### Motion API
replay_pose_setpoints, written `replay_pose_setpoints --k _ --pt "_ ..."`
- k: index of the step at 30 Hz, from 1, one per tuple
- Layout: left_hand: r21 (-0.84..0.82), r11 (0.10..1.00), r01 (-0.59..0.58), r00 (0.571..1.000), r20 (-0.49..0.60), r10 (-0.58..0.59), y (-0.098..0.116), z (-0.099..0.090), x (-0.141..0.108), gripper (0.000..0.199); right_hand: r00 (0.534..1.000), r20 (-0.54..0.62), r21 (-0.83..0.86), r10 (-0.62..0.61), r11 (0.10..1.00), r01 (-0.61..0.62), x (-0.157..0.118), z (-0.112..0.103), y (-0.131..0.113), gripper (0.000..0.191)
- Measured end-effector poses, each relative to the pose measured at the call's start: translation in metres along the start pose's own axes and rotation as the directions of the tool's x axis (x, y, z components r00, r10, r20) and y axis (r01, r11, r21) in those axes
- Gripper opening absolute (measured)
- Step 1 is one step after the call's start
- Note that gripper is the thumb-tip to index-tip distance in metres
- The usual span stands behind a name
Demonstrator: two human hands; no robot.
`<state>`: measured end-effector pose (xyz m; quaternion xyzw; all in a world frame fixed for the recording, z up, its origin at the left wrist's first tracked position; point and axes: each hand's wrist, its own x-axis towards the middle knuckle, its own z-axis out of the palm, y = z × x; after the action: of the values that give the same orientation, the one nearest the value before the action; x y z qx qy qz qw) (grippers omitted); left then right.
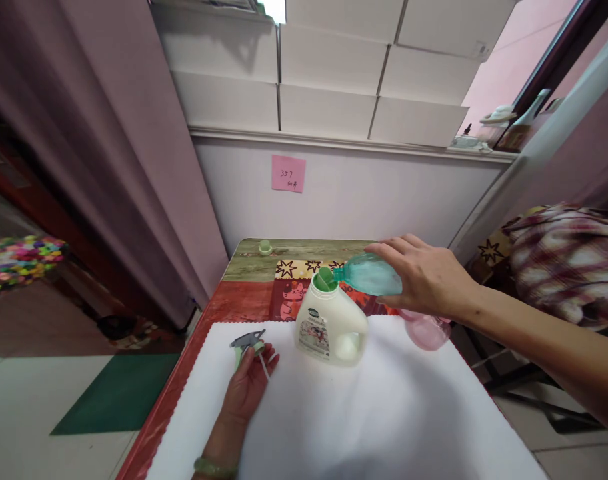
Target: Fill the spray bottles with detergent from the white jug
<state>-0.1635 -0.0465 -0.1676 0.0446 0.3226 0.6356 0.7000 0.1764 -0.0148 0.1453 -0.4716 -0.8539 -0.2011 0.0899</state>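
Note:
My right hand (424, 273) is wrapped round a translucent teal bottle (371, 275), tipped on its side with its neck at the green-lined mouth of a white jug (331, 327). The jug stands upright on the white cloth and has a printed label and a handle. Left of it, my left hand (251, 380) holds a grey and light green spray nozzle (249, 340), its thin tube hanging between the fingers. A pink bottle (428, 331) stands partly hidden below my right hand.
A green cap (265, 247) lies at the table's back left. A white cloth (284, 427) covers the table front. White boxes (329, 113) and a pink note (289, 174) are behind. Plaid fabric (569, 260) is at the right.

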Motion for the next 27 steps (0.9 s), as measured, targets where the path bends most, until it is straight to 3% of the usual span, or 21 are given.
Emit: replay_pose_setpoints --k 15,27 --pt "0.001 1.0 0.011 1.0 -0.023 -0.011 0.0 0.0 0.001 0.026 0.997 0.068 -0.066 -0.041 0.997 0.046 0.007 -0.007 -0.003 0.067" --pt "0.009 1.0 0.005 0.999 -0.032 -0.005 0.0 0.003 0.0 0.025 0.988 0.005 -0.152 -0.156 0.976 0.155 0.016 -0.009 -0.006 0.065"
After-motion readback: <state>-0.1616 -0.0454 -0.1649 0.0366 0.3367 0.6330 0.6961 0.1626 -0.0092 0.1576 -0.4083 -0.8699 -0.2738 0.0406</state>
